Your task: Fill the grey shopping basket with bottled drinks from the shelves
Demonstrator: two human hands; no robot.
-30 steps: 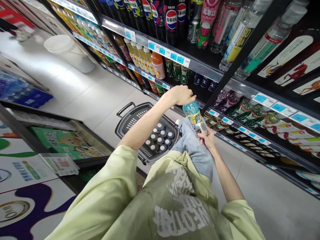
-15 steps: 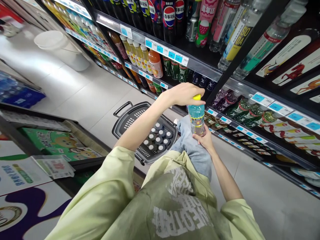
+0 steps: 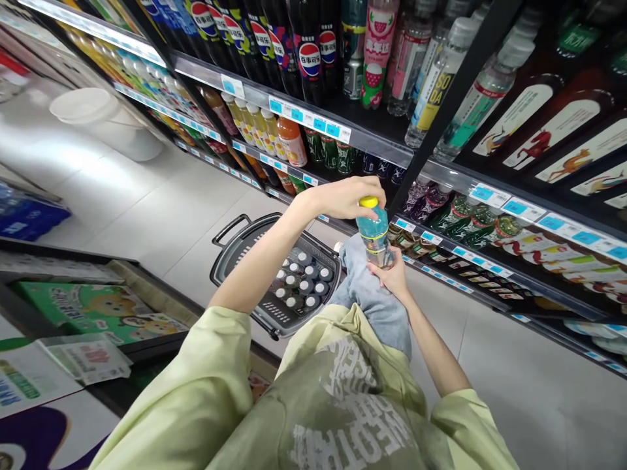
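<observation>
A clear bottle of blue drink [image 3: 373,228] with a yellow cap is held between both hands in front of the shelves, its top leaning slightly left. The fingers of my left hand [image 3: 347,198] are closed around the cap and neck from above. My right hand [image 3: 393,277] grips the lower end of the bottle from below. Beneath my left forearm, a dark grey shopping basket [image 3: 234,264] stands on the floor. Inside it, several white-capped bottles [image 3: 304,286] stand upright, close together at its right side.
Shelves of drinks run along the far side, with cola bottles [image 3: 309,59], soda bottles [image 3: 443,78] and a price-label rail [image 3: 306,117]. A white bucket [image 3: 130,130] stands on the floor at the left. Boxed goods [image 3: 98,307] sit on a dark display at the near left.
The bottle now leans a little to the left, and more of its yellow cap shows beside my left fingers. The view has shifted slightly. Both hands remain on the bottle.
</observation>
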